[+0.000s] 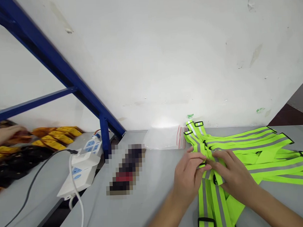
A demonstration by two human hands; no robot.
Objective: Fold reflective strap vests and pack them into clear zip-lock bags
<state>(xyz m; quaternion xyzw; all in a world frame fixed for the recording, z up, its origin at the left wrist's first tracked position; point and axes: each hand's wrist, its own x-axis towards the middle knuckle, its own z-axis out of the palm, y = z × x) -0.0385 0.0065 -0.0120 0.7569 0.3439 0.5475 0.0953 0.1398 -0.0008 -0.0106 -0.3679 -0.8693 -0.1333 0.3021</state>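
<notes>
A neon-yellow reflective vest [254,146] made of grey-striped straps with black buckles lies spread over the grey table [149,199]. My left hand [189,176] pinches a strap of it near the middle, fingers closed. My right hand [230,175] lies over the same bundle of straps just to the right, its fingers curled down onto the fabric. The two hands almost touch. More straps run down toward me between my forearms.
Clear plastic zip bags [164,139] lie at the wall behind the vest. A pixelated dark object [127,170] lies left of my hands. White power strips [81,172] with cables, a blue rack post [105,138], yellow and black items [55,136] and another person's hand [5,135] are at far left.
</notes>
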